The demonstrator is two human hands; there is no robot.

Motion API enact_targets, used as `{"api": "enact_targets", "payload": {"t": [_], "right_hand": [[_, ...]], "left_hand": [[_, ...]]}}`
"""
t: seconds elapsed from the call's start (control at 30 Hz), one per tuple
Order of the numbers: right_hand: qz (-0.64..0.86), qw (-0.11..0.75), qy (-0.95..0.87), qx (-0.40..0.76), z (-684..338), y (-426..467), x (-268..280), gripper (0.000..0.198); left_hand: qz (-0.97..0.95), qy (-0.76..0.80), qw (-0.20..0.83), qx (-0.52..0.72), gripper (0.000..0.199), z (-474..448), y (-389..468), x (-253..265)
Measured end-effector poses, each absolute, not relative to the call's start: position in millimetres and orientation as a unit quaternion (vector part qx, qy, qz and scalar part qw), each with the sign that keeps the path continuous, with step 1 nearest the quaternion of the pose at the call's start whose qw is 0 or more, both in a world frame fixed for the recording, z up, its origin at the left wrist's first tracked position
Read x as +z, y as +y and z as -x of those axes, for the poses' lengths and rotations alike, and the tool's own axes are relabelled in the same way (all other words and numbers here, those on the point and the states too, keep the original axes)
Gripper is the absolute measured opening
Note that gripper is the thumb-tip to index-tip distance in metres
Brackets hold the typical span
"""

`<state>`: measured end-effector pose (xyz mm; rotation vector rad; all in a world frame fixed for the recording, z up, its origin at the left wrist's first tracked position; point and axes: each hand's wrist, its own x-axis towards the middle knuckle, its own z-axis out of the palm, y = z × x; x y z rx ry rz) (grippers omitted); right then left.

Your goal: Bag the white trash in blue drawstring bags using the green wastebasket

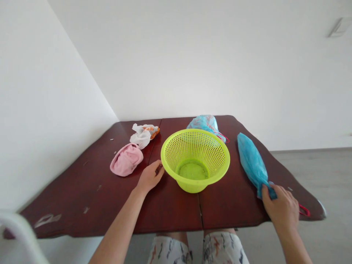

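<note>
Bag (251,157), blue, near end between right-hand fingers (279,191)

The basket (194,186) stands near the middle of the tabletop (110,209). Partly behind it, at the far edge, lies the far bag (203,121). Left of the basket lies the cloth (125,161), with the left bag (140,137) just beyond it. The left hand (150,176) is between cloth and basket. Right of the basket lies the right bag (250,157), its near end in the right hand (283,205).
</note>
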<state>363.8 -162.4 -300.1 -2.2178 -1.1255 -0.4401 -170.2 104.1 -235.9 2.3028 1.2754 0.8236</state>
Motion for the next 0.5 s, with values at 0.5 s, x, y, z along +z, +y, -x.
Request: {"api": "enact_targets", "payload": {"t": [0.5], "right_hand": [[0.598, 0.708, -0.203, 0.315, -196, -153, -240, 0.071]], "left_hand": [[-0.78, 0.354, 0.087, 0.509, 0.035, 184, 45, -207]]}}
